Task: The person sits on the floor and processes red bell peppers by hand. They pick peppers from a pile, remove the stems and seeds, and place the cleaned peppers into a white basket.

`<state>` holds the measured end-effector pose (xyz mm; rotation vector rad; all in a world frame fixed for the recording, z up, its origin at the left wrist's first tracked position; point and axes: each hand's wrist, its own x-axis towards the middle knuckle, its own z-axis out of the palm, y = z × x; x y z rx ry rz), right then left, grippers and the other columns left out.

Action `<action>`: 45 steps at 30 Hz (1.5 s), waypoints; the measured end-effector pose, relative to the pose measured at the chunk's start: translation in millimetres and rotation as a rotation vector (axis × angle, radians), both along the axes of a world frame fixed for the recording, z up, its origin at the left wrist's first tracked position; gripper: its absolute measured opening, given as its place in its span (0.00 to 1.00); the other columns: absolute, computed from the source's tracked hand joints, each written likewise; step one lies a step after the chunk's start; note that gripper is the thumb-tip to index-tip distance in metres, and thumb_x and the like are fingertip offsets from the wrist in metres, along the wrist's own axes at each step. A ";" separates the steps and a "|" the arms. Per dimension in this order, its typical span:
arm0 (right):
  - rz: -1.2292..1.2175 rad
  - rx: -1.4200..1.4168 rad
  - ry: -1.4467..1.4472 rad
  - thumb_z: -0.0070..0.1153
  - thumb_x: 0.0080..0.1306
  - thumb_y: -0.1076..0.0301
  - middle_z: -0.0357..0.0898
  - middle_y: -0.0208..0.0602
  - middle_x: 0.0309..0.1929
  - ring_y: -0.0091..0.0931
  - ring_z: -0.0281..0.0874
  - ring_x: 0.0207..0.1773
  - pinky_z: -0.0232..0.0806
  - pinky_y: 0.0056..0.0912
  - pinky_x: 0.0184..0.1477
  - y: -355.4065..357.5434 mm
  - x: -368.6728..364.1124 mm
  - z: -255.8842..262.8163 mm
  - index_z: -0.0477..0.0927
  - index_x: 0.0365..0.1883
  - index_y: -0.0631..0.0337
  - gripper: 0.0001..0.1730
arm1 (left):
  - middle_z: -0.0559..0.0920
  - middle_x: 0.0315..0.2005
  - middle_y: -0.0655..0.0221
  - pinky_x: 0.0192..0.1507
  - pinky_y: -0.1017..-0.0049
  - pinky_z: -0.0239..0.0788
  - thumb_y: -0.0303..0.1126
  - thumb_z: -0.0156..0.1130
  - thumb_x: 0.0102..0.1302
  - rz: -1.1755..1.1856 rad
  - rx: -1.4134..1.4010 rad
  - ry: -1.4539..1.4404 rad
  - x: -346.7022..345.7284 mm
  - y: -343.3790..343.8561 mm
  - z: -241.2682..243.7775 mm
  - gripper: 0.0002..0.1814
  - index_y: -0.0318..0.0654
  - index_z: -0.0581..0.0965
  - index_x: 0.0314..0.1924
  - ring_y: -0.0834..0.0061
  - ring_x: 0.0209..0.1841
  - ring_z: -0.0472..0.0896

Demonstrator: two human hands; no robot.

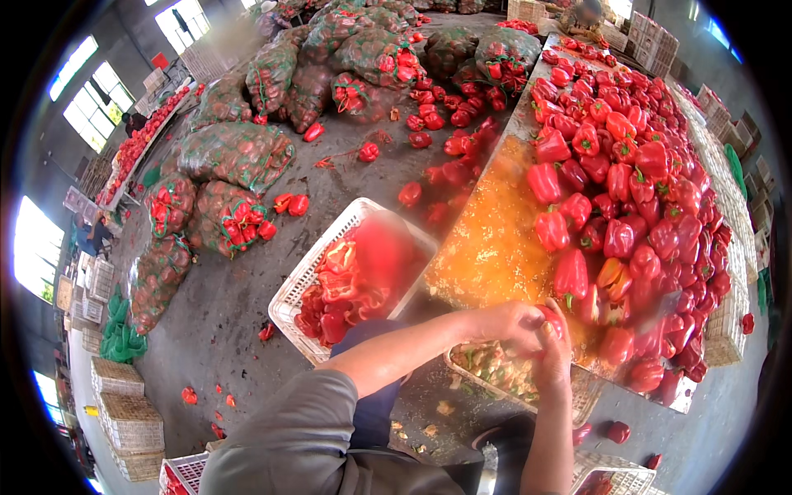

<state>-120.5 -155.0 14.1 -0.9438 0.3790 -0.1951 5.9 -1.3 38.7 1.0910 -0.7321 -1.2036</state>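
Observation:
My left hand (510, 323) and my right hand (555, 346) meet at the near edge of the sorting table, both closed around one red bell pepper (552, 320). The fingers cover much of that pepper. Whole red bell peppers (619, 179) lie heaped on the table's right part, close beyond my hands. Wet orange juice with scattered seeds coats the tabletop (495, 247). Below my hands, a crate of pepper cores and scraps (495, 371) stands under the table edge. A white plastic crate (309, 272) to the left holds opened red pepper pieces (340, 297).
Mesh sacks of peppers (235, 154) are piled on the floor at the upper left. Loose peppers (421, 139) lie between sacks and table. Stacked crates (130, 421) stand at the lower left. Another person (585, 18) sits at the table's far end. A blurred smear covers part of the white crate.

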 end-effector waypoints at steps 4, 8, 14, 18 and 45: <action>0.044 -0.006 -0.037 0.78 0.68 0.61 0.82 0.43 0.65 0.34 0.83 0.65 0.75 0.40 0.71 -4.4 0.2 -2.0 0.68 0.81 0.64 0.47 | 0.84 0.44 0.74 0.51 0.75 0.76 0.29 0.76 0.69 -0.075 0.006 -0.026 7.1 4.3 0.7 0.19 0.34 0.81 0.56 0.83 0.48 0.80; 0.043 -0.039 -0.045 0.80 0.67 0.57 0.82 0.43 0.65 0.35 0.83 0.65 0.75 0.40 0.71 1.8 1.3 1.4 0.68 0.81 0.65 0.50 | 0.83 0.42 0.76 0.51 0.75 0.75 0.28 0.78 0.68 -0.073 0.006 0.007 11.7 6.2 -4.9 0.21 0.33 0.81 0.57 0.84 0.46 0.80; 0.060 -0.040 -0.056 0.78 0.69 0.54 0.81 0.44 0.65 0.35 0.84 0.64 0.77 0.40 0.68 3.4 0.9 4.8 0.65 0.82 0.65 0.51 | 0.84 0.40 0.78 0.50 0.75 0.75 0.26 0.78 0.67 -0.039 0.009 0.003 10.0 7.1 1.2 0.17 0.33 0.84 0.54 0.86 0.45 0.80; 0.055 -0.036 -0.073 0.78 0.69 0.53 0.81 0.43 0.65 0.35 0.84 0.63 0.78 0.40 0.67 6.7 0.4 6.1 0.64 0.82 0.64 0.52 | 0.86 0.38 0.78 0.49 0.76 0.75 0.26 0.78 0.67 -0.051 0.035 -0.042 10.9 6.7 1.3 0.15 0.33 0.85 0.52 0.86 0.44 0.81; -0.087 0.122 -0.035 0.70 0.74 0.62 0.82 0.44 0.61 0.36 0.88 0.55 0.87 0.37 0.49 14.1 -2.4 6.5 0.63 0.82 0.59 0.43 | 0.90 0.44 0.66 0.50 0.71 0.79 0.37 0.83 0.62 0.179 0.024 -0.352 -9.3 -7.2 -3.6 0.29 0.35 0.81 0.58 0.78 0.46 0.86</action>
